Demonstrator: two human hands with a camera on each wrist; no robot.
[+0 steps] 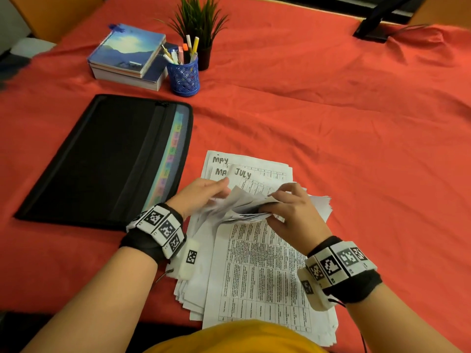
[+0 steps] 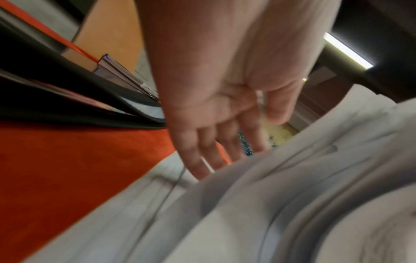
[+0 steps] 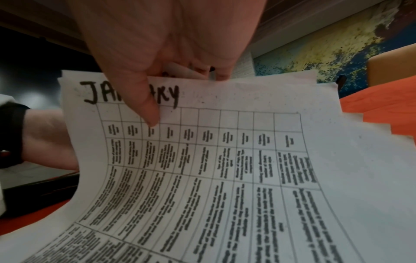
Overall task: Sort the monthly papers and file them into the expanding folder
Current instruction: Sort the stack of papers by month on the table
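Your right hand pinches the lifted papers, thumb on the January sheet. Your left hand, fingers seemingly loose, touches them just right of the expanding folder.

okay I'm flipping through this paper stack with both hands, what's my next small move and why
Probably slide the January sheet free. Your right hand pinches the lifted sheets with the thumb on it, your left hand fans open against the pile, and the expanding folder lies flat, apparently zipped, so nothing looks filed yet.
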